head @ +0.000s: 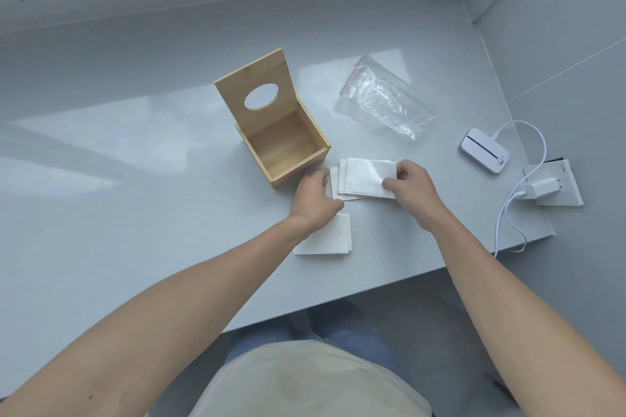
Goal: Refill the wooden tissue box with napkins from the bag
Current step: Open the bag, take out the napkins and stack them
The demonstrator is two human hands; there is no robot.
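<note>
Between both hands on the grey bench (135, 213), a stack of white napkins (364, 179): right hand (411, 188) pinching its right edge, left hand (316, 200) curled at its left edge (grip unclear). Just beyond, wooden box (288, 149), lid (259, 85) upright. Farther right, clear bag (382, 96). Nearer, second napkin pile (330, 239).

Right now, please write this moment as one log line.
box: open, empty | bag: empty | both hands: hold napkin stack | spare napkin: on table
</note>
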